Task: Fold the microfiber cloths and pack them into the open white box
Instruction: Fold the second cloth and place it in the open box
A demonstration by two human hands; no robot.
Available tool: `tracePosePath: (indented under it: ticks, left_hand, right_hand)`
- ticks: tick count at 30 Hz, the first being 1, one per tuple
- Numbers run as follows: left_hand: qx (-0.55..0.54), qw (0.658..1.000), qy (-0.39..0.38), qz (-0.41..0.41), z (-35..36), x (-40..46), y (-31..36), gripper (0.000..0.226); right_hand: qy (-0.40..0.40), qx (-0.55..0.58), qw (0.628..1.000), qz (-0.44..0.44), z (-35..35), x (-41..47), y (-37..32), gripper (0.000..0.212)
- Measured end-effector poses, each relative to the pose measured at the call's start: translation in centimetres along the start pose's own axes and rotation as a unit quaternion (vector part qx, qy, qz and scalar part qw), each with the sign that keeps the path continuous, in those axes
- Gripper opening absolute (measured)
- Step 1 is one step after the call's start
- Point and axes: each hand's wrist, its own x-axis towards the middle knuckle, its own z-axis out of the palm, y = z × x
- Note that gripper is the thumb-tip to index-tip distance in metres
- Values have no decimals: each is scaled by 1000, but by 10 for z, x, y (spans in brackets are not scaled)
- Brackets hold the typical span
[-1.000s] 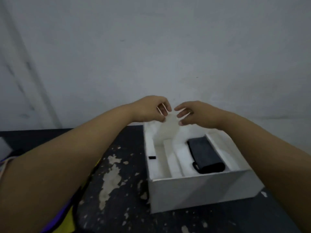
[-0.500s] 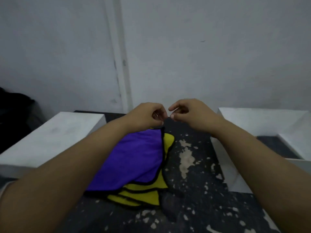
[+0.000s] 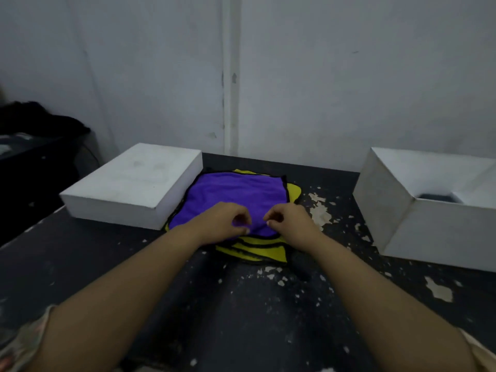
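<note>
- Now both hands, left [image 3: 228, 224] and right [image 3: 288, 222], rest curled on the purple cloth [image 3: 236, 191]; whether they pinch it is unclear.
- Cloth tops the yellow cloths [image 3: 255, 251] mid-tabletop [image 3: 241, 304].
- Open white box [image 3: 402, 208] sits at the right edge.

Bare workroom: scuffed black table [image 3: 241, 304], plain grey wall [image 3: 322, 76], white boxes [image 3: 134, 186]

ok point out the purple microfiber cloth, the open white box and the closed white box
purple microfiber cloth [image 3: 236, 193]: head view, middle of its top face
open white cardboard box [image 3: 381, 200]: head view, its left outer wall
closed white cardboard box [image 3: 139, 175]: head view, middle of its flat top
</note>
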Motion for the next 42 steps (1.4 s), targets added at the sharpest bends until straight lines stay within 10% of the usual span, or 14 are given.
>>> tracePosePath:
  ticks: [19,34,42]
  left_hand:
    - [3,993,88,-83,26,-11,3,30]
    - [74,988,105,-84,-19,-10,-25,24]
    - [16,961,259,-96,-133,9,-34,14]
  right_hand:
    - [61,-232,970,-35,34,-11,-9,19]
    - [108,-173,977,-69,-36,16,-23,20]
    - [214,-107,968,-71,-115,43,-28,19]
